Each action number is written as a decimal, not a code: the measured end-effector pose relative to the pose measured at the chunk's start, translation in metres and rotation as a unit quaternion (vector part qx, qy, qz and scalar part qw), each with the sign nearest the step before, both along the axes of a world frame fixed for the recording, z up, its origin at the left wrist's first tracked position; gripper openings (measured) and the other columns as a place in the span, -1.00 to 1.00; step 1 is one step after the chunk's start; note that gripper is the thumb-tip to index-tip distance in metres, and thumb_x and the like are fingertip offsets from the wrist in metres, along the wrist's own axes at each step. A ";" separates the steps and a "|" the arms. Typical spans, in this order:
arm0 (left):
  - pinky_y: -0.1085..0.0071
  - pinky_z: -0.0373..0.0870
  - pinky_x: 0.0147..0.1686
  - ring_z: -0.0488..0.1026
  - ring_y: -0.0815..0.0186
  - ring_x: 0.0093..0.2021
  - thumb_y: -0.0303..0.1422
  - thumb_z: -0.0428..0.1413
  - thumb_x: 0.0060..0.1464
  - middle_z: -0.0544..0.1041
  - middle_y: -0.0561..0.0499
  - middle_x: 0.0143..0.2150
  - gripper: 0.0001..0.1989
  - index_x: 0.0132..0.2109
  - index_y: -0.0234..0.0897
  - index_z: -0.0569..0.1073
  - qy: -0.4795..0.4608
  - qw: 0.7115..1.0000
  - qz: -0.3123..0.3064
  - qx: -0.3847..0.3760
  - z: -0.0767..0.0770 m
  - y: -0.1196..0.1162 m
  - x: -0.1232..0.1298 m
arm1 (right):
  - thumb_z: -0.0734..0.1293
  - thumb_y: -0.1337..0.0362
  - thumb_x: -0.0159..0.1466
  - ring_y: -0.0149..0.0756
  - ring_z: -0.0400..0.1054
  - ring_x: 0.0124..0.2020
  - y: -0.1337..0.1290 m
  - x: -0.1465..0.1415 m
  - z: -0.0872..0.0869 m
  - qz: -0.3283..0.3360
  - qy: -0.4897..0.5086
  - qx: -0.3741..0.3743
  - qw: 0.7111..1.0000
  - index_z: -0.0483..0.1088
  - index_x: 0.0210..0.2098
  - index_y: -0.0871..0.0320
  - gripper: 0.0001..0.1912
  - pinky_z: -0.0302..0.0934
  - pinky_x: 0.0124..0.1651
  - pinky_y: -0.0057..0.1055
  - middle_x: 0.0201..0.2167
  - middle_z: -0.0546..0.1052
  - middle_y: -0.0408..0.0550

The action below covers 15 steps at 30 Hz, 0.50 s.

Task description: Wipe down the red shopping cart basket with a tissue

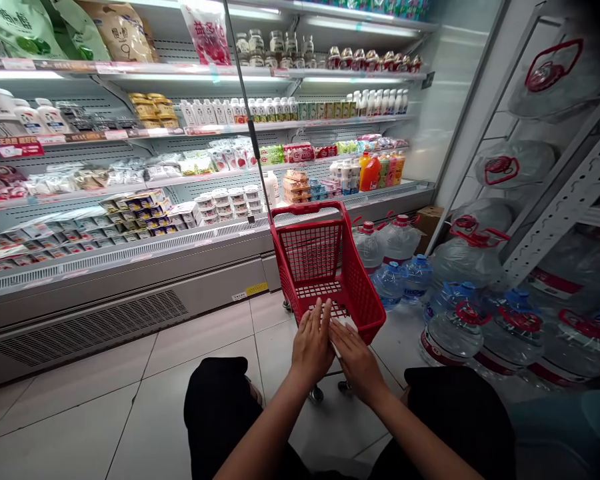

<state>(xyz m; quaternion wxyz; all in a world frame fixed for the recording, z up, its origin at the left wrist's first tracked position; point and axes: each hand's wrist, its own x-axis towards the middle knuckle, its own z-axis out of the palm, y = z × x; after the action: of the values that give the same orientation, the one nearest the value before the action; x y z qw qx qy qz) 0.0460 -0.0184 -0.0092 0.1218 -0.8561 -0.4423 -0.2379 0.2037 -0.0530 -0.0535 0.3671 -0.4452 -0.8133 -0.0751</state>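
My left hand (pixel 313 341) is raised in front of the near end of a red shopping cart (pixel 370 293), its fingers stretched out. Beside it, my right hand (pixel 356 357) also has its fingers extended, their tips angled toward the left hand. A small white object (pixel 347 325) shows by the right hand's fingers; whether it is held between the hands or lies behind them I cannot tell. The cart stands on the tiled floor with its handle (pixel 307 208) on the far side, near the refrigerated shelves.
An open refrigerated case (pixel 220 267) with dairy cups, bottles and bags spans the left and back. Large water bottles (pixel 453 333) crowd the floor at the right, beside a metal rack (pixel 555 220). My knees (pixel 220 400) flank my arms.
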 end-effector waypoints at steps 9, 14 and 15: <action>0.01 -0.09 0.51 -0.04 0.02 0.55 0.27 0.09 0.17 0.06 -0.03 0.56 -0.02 0.54 -0.09 0.02 0.079 0.991 -0.106 -0.029 0.034 0.053 -0.038 | 0.05 0.24 0.54 -0.12 0.04 0.50 -0.002 0.104 -0.001 -0.135 0.080 -0.071 0.985 -0.02 0.52 -0.06 -0.42 0.01 0.49 0.11 0.46 0.23 -0.08; 0.05 -0.02 0.49 0.18 0.06 0.46 0.26 0.11 0.16 0.25 -0.07 0.49 -0.03 0.53 -0.07 0.05 0.041 0.997 -0.070 0.002 0.019 0.058 -0.014 | 0.01 0.21 0.55 -0.16 0.02 0.50 -0.007 0.080 -0.004 -0.149 0.090 -0.077 0.982 -0.04 0.53 -0.05 -0.43 -0.01 0.51 0.07 0.47 0.22 -0.10; 0.06 0.02 0.47 0.20 0.05 0.45 0.26 0.13 0.13 0.26 -0.08 0.48 -0.01 0.54 -0.06 0.04 0.032 0.998 -0.057 0.007 0.015 0.055 -0.008 | 0.01 0.22 0.55 -0.17 0.01 0.50 -0.010 0.069 -0.005 -0.142 0.084 -0.073 0.984 -0.07 0.53 -0.05 -0.42 -0.01 0.51 0.05 0.47 0.21 -0.11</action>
<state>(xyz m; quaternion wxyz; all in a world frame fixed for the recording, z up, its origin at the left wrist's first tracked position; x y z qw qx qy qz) 0.0383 0.0363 0.0058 0.1276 -0.8863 -0.3870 -0.2202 0.2731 -0.0629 -0.0581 0.3857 -0.5865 -0.7116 -0.0293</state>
